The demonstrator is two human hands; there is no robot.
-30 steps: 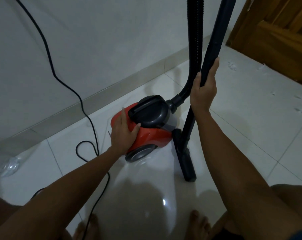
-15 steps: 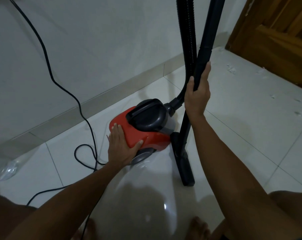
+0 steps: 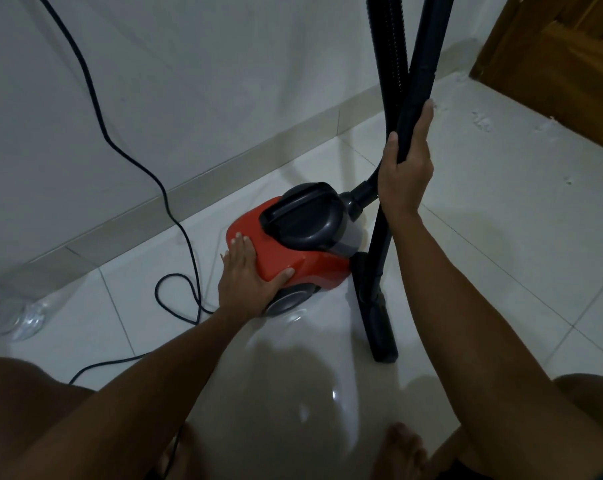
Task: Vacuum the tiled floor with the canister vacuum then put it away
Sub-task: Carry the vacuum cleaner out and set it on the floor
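No readable text anywhere (no labels, brands, numbers).

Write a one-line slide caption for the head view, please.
Left hand presses red canister vacuum; right hand grips its black wand.

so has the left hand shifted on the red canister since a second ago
Yes. The left hand slid from beside the dark handle back to the rear end of the red canister.
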